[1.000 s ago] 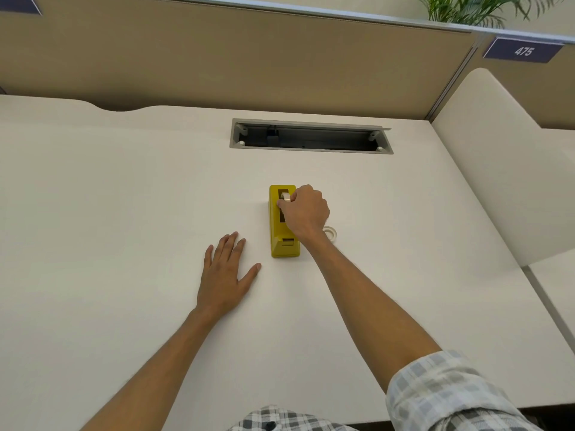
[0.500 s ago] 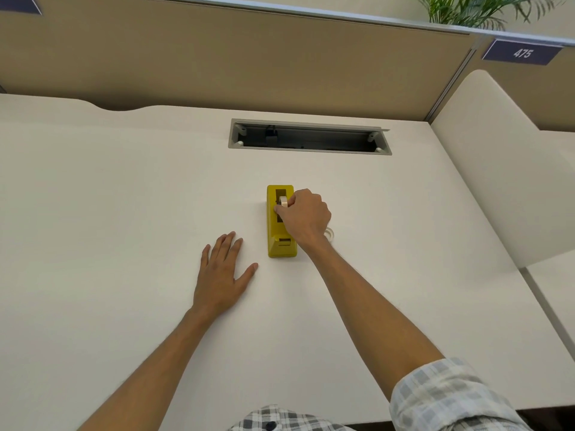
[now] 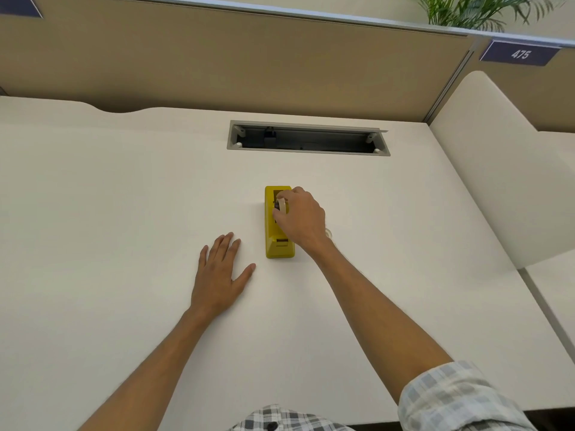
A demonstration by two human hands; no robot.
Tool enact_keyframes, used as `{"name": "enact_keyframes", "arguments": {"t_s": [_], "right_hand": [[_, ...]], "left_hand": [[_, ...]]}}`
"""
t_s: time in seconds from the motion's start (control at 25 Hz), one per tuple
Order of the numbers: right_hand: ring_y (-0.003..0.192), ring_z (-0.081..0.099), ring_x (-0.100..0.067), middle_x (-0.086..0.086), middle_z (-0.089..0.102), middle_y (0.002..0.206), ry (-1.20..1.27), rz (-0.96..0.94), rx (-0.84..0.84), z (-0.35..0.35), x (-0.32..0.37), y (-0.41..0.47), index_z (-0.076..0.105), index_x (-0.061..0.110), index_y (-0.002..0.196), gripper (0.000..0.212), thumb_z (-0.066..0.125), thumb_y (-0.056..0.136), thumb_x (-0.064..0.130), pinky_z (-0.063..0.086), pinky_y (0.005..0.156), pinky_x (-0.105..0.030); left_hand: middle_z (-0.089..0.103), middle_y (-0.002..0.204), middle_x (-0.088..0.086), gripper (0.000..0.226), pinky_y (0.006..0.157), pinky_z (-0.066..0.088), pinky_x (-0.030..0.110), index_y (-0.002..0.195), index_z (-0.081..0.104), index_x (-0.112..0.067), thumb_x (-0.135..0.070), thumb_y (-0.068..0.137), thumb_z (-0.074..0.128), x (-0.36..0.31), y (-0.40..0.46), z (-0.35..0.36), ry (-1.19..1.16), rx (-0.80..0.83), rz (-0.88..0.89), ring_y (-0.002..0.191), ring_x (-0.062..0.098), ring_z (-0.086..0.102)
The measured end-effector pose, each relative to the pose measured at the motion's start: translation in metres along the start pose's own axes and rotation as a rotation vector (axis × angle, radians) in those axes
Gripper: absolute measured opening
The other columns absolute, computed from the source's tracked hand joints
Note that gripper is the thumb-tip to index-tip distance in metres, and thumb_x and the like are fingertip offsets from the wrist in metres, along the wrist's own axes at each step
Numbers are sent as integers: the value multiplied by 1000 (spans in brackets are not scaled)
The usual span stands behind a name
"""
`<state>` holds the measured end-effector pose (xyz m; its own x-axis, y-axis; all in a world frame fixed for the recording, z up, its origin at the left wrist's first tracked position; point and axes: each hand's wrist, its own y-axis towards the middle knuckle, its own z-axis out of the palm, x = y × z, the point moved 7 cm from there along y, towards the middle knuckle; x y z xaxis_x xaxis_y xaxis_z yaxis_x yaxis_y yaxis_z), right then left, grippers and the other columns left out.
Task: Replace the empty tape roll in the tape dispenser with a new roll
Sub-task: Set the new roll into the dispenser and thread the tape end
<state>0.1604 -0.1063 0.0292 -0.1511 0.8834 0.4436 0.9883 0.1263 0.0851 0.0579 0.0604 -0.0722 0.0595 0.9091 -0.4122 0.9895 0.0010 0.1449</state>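
Observation:
A yellow tape dispenser stands lengthwise on the white desk, its cutter end toward me. My right hand is over its top and pinches a pale roll on a dark hub at the dispenser's slot, lifted slightly above it. Flat on the desk just left of the dispenser lies my left hand, fingers straight, holding nothing. A clear tape roll peeks out on the desk behind my right wrist, mostly hidden.
An open grey cable tray slot is cut into the desk behind the dispenser. A tan partition runs along the back and a white side panel stands at the right. The desk's front edge is near my body.
My right hand has shifted a little toward me and raised the pale roll with its dark hub out of the slot. The left hand has stayed flat on the desk.

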Motion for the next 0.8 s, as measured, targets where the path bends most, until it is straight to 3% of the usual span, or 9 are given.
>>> {"name": "enact_keyframes", "arguments": {"t_s": [0.24,0.36,0.56,0.68,0.8], "right_hand": [[103,62,-20,1,65,119,60,-82,-83,-11,-6,-4,64,19,122,33,55,94,33,51,77,-34],[109,61,-18,1,64,125,26,-131,-68,-9,-14,-5,65,18,123,34,53,97,36,51,79,-33],[99,64,-15,4,67,117,54,-179,-77,-8,-20,-6,70,20,114,30,56,95,38,48,72,-27],[94,64,-14,5,68,113,80,-198,-109,-11,-21,-5,71,19,109,27,59,93,37,45,68,-24],[97,65,-14,4,68,116,86,-215,-125,-11,-21,-4,69,20,115,30,58,94,37,50,72,-27]], "left_hand": [[36,153,-1,69,119,14,43,138,45,-18,-62,85,36,4,4,-2,-75,-16,-23,145,16,25],[45,146,2,61,116,20,45,129,54,-16,-56,84,44,2,13,-4,-129,-48,-59,139,20,35],[54,137,8,51,110,37,44,126,58,-12,-42,85,55,-7,35,-11,-214,-73,-88,131,25,46],[55,136,8,42,105,41,42,128,55,-12,-31,90,58,-25,49,-25,-286,-144,-79,129,24,47],[47,144,5,44,106,41,45,133,51,-16,-34,92,57,-44,67,-37,-304,-159,-29,135,22,41]]}}
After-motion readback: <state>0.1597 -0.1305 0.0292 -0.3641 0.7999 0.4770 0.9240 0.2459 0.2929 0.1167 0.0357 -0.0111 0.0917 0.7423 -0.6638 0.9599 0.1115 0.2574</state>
